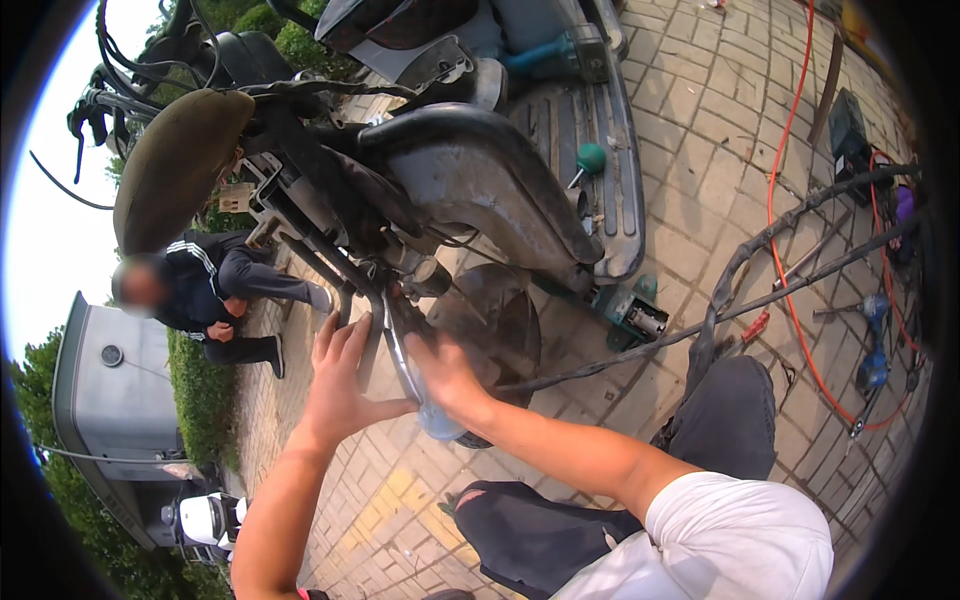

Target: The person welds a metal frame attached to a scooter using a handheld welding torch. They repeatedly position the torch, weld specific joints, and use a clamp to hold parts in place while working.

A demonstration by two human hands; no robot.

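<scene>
An upended scooter (470, 180) shows its front fork, with a silvery metal tube (393, 335) running down toward a dark wheel (485, 315) and a translucent pale blue piece (440, 425). My left hand (345, 375) is beside the tube, fingers spread upward, its thumb reaching to the blue piece. My right hand (440, 375) is closed on the tube's lower section from the right, fingertips partly hidden. Long black cables or hoses (640, 340) stretch from behind my right hand across to the right.
A seated person (240, 300) is at left, near a hedge and a white scooter (205, 520). On the paving at right lie an orange cord (775, 250), a blue power tool (872, 345), a black case (850, 130) and small tools. A green jack-like device (630, 315) sits below the scooter's footboard.
</scene>
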